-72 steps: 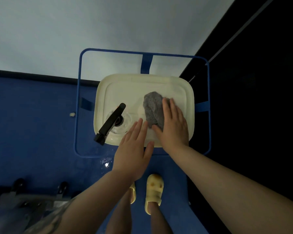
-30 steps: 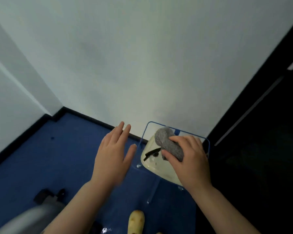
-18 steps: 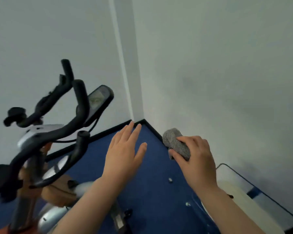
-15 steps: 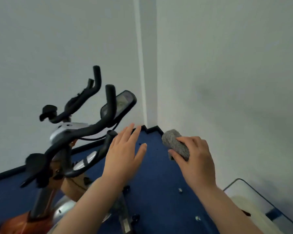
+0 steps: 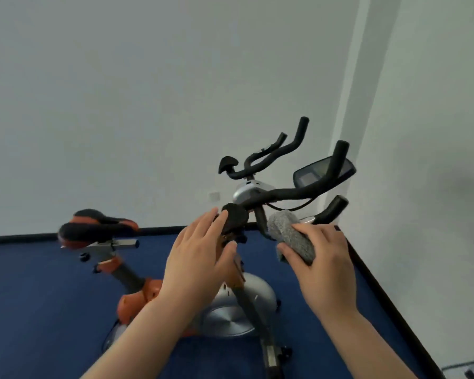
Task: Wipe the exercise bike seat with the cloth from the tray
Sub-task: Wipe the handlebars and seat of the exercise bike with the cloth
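The right hand (image 5: 323,266) is wrapped tight around the grey cloth (image 5: 290,236). The left hand (image 5: 200,258) is flat with fingers spread, holding nothing. The bike seat (image 5: 96,228) is far left, well apart from both hands.

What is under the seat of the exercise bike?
Under the seat a grey metal rail, a black knob and an orange-topped post going down to the frame are seen. The post's lower end is covered by the left hand's forearm.
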